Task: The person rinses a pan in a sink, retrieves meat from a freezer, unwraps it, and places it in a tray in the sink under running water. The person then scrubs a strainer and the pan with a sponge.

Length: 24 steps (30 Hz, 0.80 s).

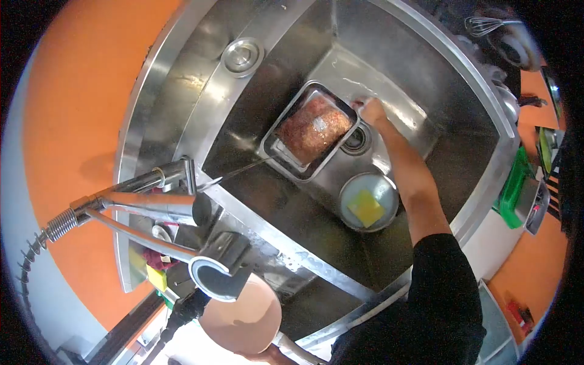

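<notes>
My right hand (372, 112) reaches into the deep steel sink, its fingers closed at the right corner of a rectangular metal tray (312, 85). A packed block of reddish-brown meat (313, 129) under clear wrap lies in the tray. At the bottom edge, my left hand (271, 355) is partly hidden and closed on a pan (241, 313) with a beige inside and a pale handle. A thin streak like running water (246, 166) reaches the tray's left edge.
A round bowl (359, 194) holding a yellow-green sponge (365, 208) stands near the drain (356, 139). The faucet and its spray arm (152, 207) cross the left side. A steel divider (292, 249) separates the basins. A whisk (486, 24) lies at upper right.
</notes>
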Available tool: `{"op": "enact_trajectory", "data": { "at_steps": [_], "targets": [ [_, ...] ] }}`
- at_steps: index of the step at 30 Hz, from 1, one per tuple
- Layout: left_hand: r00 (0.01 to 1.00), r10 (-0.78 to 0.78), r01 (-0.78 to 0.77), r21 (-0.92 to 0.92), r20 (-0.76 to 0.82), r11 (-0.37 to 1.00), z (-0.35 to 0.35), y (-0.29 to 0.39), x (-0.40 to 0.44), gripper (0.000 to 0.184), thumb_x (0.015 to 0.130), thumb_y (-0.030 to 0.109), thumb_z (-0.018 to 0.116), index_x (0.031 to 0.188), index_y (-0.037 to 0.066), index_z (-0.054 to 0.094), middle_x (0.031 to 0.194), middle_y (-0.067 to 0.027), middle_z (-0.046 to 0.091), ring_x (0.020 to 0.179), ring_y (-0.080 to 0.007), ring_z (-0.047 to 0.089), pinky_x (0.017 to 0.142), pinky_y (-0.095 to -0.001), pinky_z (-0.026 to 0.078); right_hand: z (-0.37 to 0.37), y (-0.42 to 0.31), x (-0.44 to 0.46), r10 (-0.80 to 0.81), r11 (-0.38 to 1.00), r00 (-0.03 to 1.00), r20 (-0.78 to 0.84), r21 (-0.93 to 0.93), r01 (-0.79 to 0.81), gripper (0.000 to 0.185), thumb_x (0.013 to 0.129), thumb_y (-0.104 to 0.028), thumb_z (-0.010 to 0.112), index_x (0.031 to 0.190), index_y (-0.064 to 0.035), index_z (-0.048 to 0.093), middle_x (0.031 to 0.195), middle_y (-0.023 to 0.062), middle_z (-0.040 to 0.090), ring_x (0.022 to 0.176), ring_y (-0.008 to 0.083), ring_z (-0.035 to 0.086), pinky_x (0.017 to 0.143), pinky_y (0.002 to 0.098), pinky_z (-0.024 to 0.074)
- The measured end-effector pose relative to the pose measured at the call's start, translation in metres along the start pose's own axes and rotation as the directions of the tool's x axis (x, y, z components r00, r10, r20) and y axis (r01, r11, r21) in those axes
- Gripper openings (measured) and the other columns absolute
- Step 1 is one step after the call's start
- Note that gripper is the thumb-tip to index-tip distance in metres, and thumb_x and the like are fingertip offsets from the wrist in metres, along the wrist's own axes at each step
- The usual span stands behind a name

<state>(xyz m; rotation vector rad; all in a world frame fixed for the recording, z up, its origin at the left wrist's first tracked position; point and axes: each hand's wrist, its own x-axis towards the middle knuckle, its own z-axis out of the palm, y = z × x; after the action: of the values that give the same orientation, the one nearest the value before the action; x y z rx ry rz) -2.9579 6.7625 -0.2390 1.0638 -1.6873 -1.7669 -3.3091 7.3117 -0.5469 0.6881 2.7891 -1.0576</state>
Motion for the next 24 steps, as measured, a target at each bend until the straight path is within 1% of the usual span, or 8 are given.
{"op": "enact_trajectory", "data": {
  "at_steps": [2, 3, 6, 9, 12, 18, 22, 24],
  "targets": [
    [1.000, 0.005, -0.005, 0.001, -0.005, 1.000, 0.001, 0.000, -0.001, 0.068, 0.090, 0.054, 0.031, 0.136, 0.003, 0.028, 0.136, -0.0211, 0.034, 0.122, -0.0354, 0.039, 0.100, -0.0512, 0.038, -0.003, -0.023, 0.013, 0.004, 0.997, 0.994, 0.109, -0.081, 0.004, 0.025, 0.081, -0.026, 0.059, 0.098, -0.0087, 0.067, 0.094, 0.0175, 0.064, 0.087, 0.0349, 0.062, 0.079, 0.0379, 0.0481],
    [1.000, 0.006, -0.006, 0.003, -0.008, 1.000, 0.001, 0.001, -0.002, 0.068, 0.090, 0.054, 0.031, 0.136, 0.004, 0.028, 0.136, -0.0210, 0.034, 0.122, -0.0354, 0.039, 0.100, -0.0513, 0.038, 0.003, -0.026, 0.021, -0.068, 0.977, 0.988, 0.138, -0.193, 0.094, 0.023, 0.078, -0.021, 0.059, 0.094, -0.0071, 0.068, 0.091, 0.0204, 0.064, 0.088, 0.0355, 0.061, 0.079, 0.0397, 0.0480],
    [1.000, 0.005, -0.004, 0.016, -0.016, 1.000, 0.004, 0.002, -0.001, 0.068, 0.090, 0.053, 0.031, 0.136, 0.004, 0.028, 0.136, -0.0207, 0.034, 0.122, -0.0353, 0.039, 0.100, -0.0514, 0.037, 0.011, -0.025, 0.029, -0.034, 0.950, 0.983, 0.181, -0.301, 0.088, 0.020, 0.075, -0.017, 0.059, 0.089, -0.0059, 0.068, 0.087, 0.0233, 0.063, 0.088, 0.0361, 0.061, 0.079, 0.0413, 0.0479],
    [1.000, 0.009, -0.009, 0.015, -0.014, 1.000, 0.003, 0.002, -0.001, 0.067, 0.090, 0.053, 0.032, 0.136, 0.005, 0.028, 0.136, -0.0204, 0.034, 0.122, -0.0351, 0.039, 0.100, -0.0515, 0.037, 0.021, -0.015, 0.021, -0.082, 0.927, 0.995, 0.058, -0.361, 0.097, 0.016, 0.073, -0.014, 0.059, 0.082, -0.0036, 0.067, 0.082, 0.0248, 0.062, 0.084, 0.0373, 0.061, 0.076, 0.0428, 0.0486],
    [1.000, 0.014, -0.014, 0.016, 0.001, 1.000, 0.000, 0.003, 0.000, 0.066, 0.090, 0.053, 0.032, 0.136, 0.005, 0.028, 0.136, -0.0201, 0.034, 0.123, -0.0350, 0.039, 0.100, -0.0516, 0.037, 0.002, -0.017, 0.002, 0.111, 0.961, 0.994, -0.004, -0.256, -0.108, 0.017, 0.073, -0.016, 0.059, 0.078, -0.0013, 0.066, 0.079, 0.0240, 0.062, 0.079, 0.0383, 0.061, 0.074, 0.0432, 0.0493],
    [1.000, 0.004, -0.004, -0.008, 0.010, 1.000, 0.001, -0.001, 0.002, 0.065, 0.090, 0.053, 0.032, 0.137, 0.007, 0.028, 0.136, -0.0195, 0.034, 0.123, -0.0347, 0.039, 0.100, -0.0517, 0.037, -0.005, 0.032, -0.021, 0.123, 0.915, 0.984, -0.127, -0.370, -0.162, 0.021, 0.077, -0.020, 0.056, 0.078, -0.0009, 0.066, 0.079, 0.0226, 0.063, 0.078, 0.0378, 0.062, 0.073, 0.0437, 0.0494],
    [1.000, 0.003, -0.003, -0.024, 0.015, 1.000, -0.002, -0.003, 0.003, 0.065, 0.090, 0.052, 0.032, 0.137, 0.007, 0.028, 0.136, -0.0191, 0.034, 0.123, -0.0346, 0.038, 0.100, -0.0519, 0.037, -0.019, 0.020, -0.046, 0.359, 0.901, 0.906, -0.223, -0.170, -0.399, 0.024, 0.078, -0.022, 0.056, 0.076, 0.0005, 0.066, 0.079, 0.0212, 0.064, 0.079, 0.0365, 0.063, 0.072, 0.0422, 0.0497],
    [1.000, 0.000, 0.001, -0.029, 0.020, 1.000, -0.002, -0.003, 0.004, 0.064, 0.091, 0.052, 0.033, 0.137, 0.008, 0.028, 0.137, -0.0189, 0.034, 0.123, -0.0345, 0.038, 0.100, -0.0519, 0.037, 0.003, 0.061, -0.039, 0.426, 0.854, 0.899, -0.102, -0.282, -0.437, 0.027, 0.074, -0.029, 0.062, 0.081, -0.0037, 0.067, 0.083, 0.0185, 0.065, 0.080, 0.0334, 0.064, 0.073, 0.0421, 0.0507]
  ]
}}
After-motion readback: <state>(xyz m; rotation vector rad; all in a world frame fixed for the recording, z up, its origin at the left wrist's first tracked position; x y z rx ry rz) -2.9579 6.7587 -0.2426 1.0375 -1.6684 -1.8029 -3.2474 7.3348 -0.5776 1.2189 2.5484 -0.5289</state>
